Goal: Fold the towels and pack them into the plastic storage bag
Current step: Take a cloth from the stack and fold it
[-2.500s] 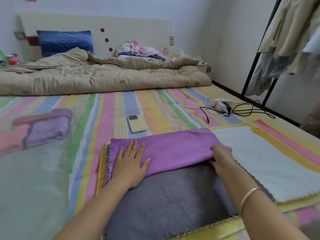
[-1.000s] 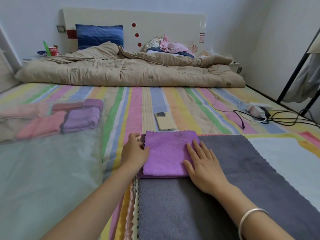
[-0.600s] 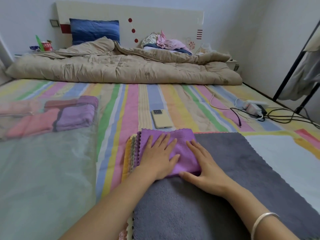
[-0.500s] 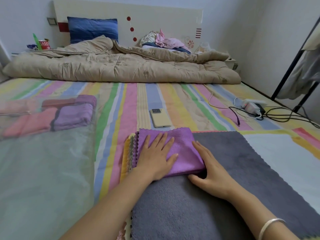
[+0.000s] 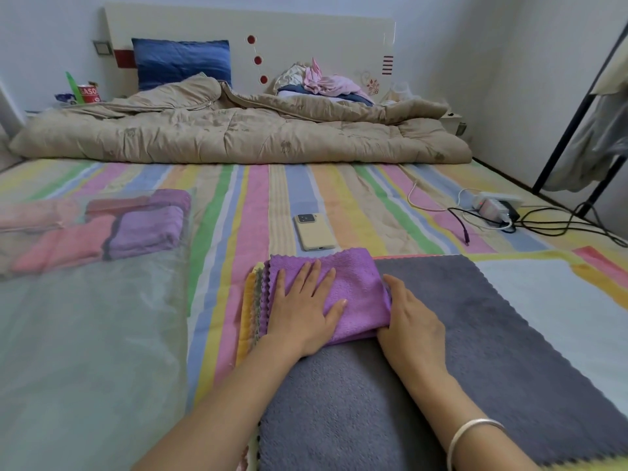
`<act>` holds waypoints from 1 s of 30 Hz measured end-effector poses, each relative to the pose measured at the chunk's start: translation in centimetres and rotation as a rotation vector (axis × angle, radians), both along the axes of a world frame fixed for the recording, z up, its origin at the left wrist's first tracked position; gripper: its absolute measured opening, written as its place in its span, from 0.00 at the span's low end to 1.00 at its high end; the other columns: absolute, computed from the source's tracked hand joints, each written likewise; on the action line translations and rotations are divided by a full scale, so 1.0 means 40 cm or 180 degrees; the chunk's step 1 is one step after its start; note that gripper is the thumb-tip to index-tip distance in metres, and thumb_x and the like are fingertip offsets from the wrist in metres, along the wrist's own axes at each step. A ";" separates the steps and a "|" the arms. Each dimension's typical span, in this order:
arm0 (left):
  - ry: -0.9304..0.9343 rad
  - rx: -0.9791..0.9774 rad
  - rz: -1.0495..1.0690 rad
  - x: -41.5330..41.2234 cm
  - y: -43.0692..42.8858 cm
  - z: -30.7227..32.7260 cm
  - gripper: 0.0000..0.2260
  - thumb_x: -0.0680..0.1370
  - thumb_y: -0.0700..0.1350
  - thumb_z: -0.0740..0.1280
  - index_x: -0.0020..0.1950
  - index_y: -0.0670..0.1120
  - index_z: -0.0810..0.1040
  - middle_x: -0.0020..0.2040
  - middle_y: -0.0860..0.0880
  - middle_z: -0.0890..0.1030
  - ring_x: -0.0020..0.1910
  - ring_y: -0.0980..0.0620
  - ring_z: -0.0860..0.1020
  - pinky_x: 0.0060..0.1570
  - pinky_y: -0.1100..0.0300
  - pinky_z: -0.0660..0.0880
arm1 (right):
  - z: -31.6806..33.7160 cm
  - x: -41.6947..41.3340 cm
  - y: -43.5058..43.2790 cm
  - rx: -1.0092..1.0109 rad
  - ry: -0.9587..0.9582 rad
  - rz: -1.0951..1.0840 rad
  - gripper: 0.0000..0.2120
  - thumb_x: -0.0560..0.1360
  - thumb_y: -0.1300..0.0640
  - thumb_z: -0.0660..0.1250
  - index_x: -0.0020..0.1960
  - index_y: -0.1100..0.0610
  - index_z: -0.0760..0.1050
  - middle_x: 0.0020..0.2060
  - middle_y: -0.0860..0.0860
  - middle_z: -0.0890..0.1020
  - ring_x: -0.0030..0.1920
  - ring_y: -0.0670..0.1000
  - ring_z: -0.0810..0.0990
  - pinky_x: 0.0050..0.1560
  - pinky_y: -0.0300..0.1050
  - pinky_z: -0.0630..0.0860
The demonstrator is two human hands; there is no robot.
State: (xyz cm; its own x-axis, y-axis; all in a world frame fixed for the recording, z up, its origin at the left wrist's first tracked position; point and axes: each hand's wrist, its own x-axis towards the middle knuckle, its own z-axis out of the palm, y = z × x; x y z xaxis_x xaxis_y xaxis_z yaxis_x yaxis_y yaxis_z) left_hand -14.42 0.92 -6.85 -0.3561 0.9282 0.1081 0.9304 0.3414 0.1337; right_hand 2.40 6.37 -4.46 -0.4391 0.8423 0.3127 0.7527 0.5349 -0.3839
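Note:
A folded purple towel (image 5: 356, 283) lies on a flat grey towel (image 5: 475, 334) that tops a stack of several towels on the striped bed. My left hand (image 5: 302, 311) presses flat on the purple towel, fingers apart. My right hand (image 5: 411, 321) grips the towel's right folded edge, fingertips tucked under it. The clear plastic storage bag (image 5: 85, 334) lies flat to the left, holding folded pink and purple towels (image 5: 142, 232) at its far end.
A beige phone (image 5: 312, 231) lies just beyond the purple towel. A power strip with cables (image 5: 496, 209) sits at the right. A rumpled tan quilt (image 5: 238, 137) crosses the far bed. A black clothes rack (image 5: 577, 107) stands at the right edge.
The purple towel went from a long strip to a small folded square. My right hand slid from its top to its right edge and curled under it; my left hand moved onto its top.

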 end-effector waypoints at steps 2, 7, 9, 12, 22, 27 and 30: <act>-0.0047 0.0051 0.0016 0.002 -0.001 -0.003 0.37 0.72 0.68 0.32 0.79 0.57 0.43 0.80 0.54 0.41 0.77 0.56 0.37 0.74 0.42 0.35 | 0.001 0.004 -0.004 -0.0051 -0.0055 -0.0101 0.32 0.69 0.62 0.60 0.72 0.47 0.61 0.63 0.46 0.76 0.59 0.54 0.76 0.49 0.47 0.73; -0.0054 0.0102 0.0025 0.006 -0.003 -0.006 0.40 0.68 0.67 0.29 0.79 0.57 0.42 0.79 0.54 0.39 0.77 0.56 0.37 0.73 0.42 0.33 | -0.004 0.004 -0.004 -0.0200 0.0060 -0.0086 0.32 0.69 0.61 0.61 0.72 0.49 0.63 0.65 0.47 0.74 0.63 0.52 0.73 0.56 0.46 0.70; -0.0011 0.0103 0.0015 0.006 -0.006 -0.010 0.39 0.68 0.67 0.29 0.79 0.56 0.42 0.79 0.53 0.39 0.77 0.55 0.36 0.73 0.42 0.33 | -0.003 -0.002 0.002 -0.0102 -0.0102 -0.0057 0.35 0.68 0.60 0.64 0.74 0.49 0.60 0.66 0.49 0.73 0.61 0.55 0.74 0.53 0.48 0.72; 0.0090 0.0095 0.0010 0.007 -0.007 -0.015 0.39 0.68 0.67 0.29 0.79 0.56 0.41 0.79 0.52 0.39 0.77 0.55 0.36 0.73 0.42 0.34 | -0.013 -0.005 0.019 0.0317 -0.0707 0.0255 0.42 0.63 0.59 0.72 0.75 0.48 0.63 0.69 0.55 0.70 0.60 0.60 0.76 0.46 0.51 0.78; 0.0142 0.0039 0.0022 0.006 -0.002 -0.023 0.38 0.69 0.67 0.29 0.79 0.56 0.40 0.79 0.52 0.38 0.77 0.54 0.36 0.73 0.40 0.35 | -0.002 0.012 0.074 -0.0160 -0.1644 -0.0107 0.33 0.75 0.38 0.53 0.77 0.48 0.54 0.78 0.54 0.48 0.77 0.61 0.45 0.74 0.60 0.50; 0.0140 0.0025 0.0033 0.007 0.002 -0.024 0.38 0.69 0.66 0.29 0.79 0.56 0.40 0.79 0.52 0.38 0.77 0.53 0.36 0.73 0.40 0.36 | -0.006 0.023 0.031 -0.0595 -0.0881 -0.0111 0.31 0.76 0.43 0.54 0.77 0.49 0.56 0.78 0.51 0.52 0.78 0.54 0.47 0.77 0.54 0.46; 0.0207 -0.0018 0.0057 0.008 -0.002 -0.021 0.39 0.68 0.65 0.28 0.79 0.55 0.40 0.79 0.52 0.38 0.77 0.53 0.36 0.73 0.40 0.37 | 0.002 -0.013 0.008 -0.0999 -0.0253 -0.0042 0.27 0.74 0.45 0.52 0.71 0.51 0.68 0.76 0.53 0.61 0.77 0.54 0.52 0.76 0.54 0.47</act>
State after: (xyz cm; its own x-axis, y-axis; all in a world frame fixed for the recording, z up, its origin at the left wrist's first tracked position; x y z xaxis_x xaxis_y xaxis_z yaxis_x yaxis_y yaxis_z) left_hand -14.09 0.85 -7.67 -0.3651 0.9224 0.1265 0.9308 0.3586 0.0711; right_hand 1.89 6.71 -4.40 -0.4402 0.8979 0.0019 0.7929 0.3897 -0.4684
